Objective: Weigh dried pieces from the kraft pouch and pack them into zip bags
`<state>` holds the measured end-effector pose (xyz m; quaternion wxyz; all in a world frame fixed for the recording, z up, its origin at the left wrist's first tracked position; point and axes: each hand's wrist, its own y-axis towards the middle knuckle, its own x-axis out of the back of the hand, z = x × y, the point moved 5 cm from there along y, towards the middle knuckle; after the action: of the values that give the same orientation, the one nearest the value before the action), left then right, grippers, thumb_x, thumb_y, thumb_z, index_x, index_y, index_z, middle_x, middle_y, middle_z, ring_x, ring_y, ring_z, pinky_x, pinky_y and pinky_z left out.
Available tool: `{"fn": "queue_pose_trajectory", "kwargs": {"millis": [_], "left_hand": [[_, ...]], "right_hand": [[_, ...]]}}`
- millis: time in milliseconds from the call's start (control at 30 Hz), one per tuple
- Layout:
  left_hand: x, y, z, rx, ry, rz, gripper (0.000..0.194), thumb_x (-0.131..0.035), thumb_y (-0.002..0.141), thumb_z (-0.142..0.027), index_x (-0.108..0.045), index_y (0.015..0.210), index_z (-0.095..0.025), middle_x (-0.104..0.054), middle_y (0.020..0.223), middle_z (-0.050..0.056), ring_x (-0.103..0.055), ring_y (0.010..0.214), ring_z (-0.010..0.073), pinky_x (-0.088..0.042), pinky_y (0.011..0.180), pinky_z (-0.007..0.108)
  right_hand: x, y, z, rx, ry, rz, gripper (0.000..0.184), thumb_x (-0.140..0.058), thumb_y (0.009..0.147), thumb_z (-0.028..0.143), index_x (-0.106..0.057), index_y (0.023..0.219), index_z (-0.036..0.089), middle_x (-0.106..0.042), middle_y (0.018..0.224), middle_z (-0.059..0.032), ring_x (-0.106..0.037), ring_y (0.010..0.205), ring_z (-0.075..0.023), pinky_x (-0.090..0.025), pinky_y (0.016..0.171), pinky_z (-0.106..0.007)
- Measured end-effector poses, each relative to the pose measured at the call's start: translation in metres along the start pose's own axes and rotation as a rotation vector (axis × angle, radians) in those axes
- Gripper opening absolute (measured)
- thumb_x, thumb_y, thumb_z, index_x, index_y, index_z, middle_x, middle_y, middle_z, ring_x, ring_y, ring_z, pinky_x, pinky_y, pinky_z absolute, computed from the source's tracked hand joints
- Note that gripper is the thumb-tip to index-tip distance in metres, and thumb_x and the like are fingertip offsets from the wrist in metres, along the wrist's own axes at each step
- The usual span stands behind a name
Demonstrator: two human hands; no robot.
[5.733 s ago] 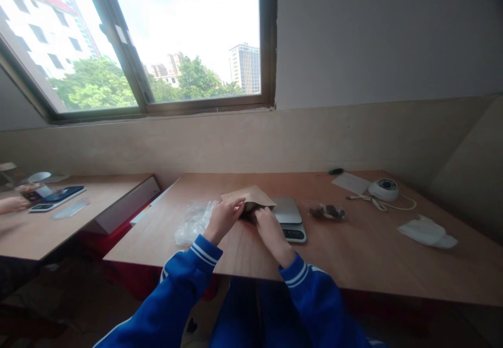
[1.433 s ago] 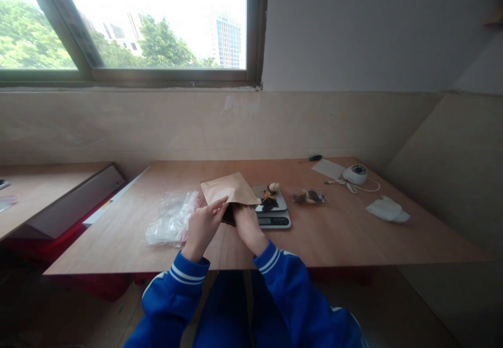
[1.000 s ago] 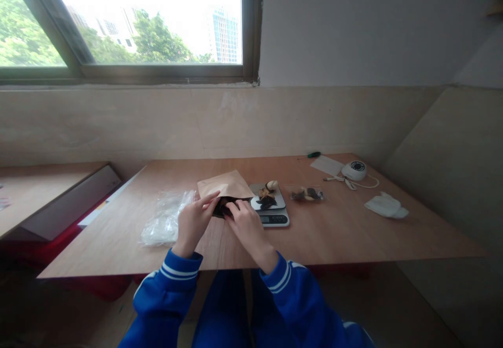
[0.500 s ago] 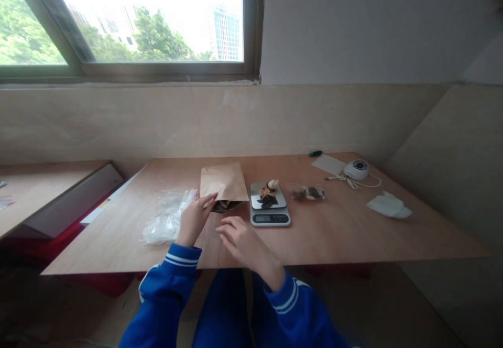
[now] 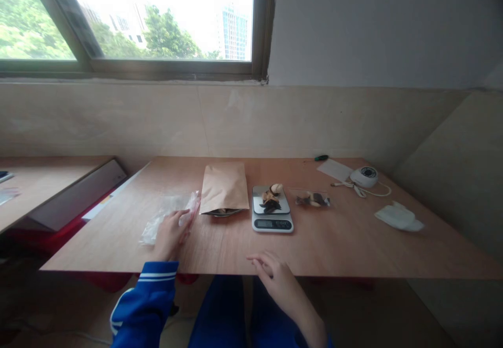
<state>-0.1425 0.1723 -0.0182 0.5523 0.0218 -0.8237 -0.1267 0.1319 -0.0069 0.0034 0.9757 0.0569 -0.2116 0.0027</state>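
Observation:
My left hand (image 5: 170, 232) is over a pile of clear plastic zip bags (image 5: 157, 221), its fingers closed on the bags' red-edged side. My right hand (image 5: 275, 274) hovers at the table's front edge with nothing in it, fingers loosely bent and apart. Between and beyond the hands lies a brown paper pouch (image 5: 226, 185), its dark mouth facing me and slightly parted. To its right stands a white digital scale (image 5: 272, 225), with dried pieces (image 5: 270, 201), dark, tan and pale, on its plate. A small clear packet (image 5: 313, 199) of similar pieces lies right of the scale.
At the back right are a white dome camera (image 5: 363, 176) with its cable, a white paper sheet (image 5: 335, 170) and a green-handled screwdriver (image 5: 321, 158). A crumpled white cloth or tissue (image 5: 398, 217) lies at the right. Another table (image 5: 51, 180) stands at the left.
My left hand has let go of the paper pouch and moved left onto the plastic bags. The right hand has drawn back toward me and right. The view has shifted slightly.

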Motion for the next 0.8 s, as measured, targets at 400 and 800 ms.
{"fn": "queue_pose_trajectory", "kwargs": {"millis": [400,800], "left_hand": [[0.045,-0.075,-0.137,-0.254,-0.609,-0.303,0.034,-0.058,0.085,-0.033,-0.06,0.118,-0.025,-0.065,0.112,0.007,-0.06,0.101,0.0224,-0.048,0.09,0.037],[0.007,-0.091,-0.163,-0.223,-0.879,-0.098,0.034,-0.057,0.086,-0.029,-0.062,0.12,-0.028,-0.062,0.105,0.006,-0.062,0.099,0.0208,-0.053,0.084,0.032]], "right_hand": [[-0.019,0.034,0.038,0.063,0.351,-0.203,0.032,-0.04,0.095,0.037,-0.054,0.121,0.023,-0.063,0.11,-0.0073,-0.063,0.093,-0.0168,-0.052,0.081,-0.029],[0.003,0.039,0.023,-0.01,0.403,-0.276,0.03,-0.049,0.09,0.043,-0.061,0.102,0.018,-0.071,0.092,-0.0075,-0.069,0.086,-0.0204,-0.055,0.074,-0.029]]}}
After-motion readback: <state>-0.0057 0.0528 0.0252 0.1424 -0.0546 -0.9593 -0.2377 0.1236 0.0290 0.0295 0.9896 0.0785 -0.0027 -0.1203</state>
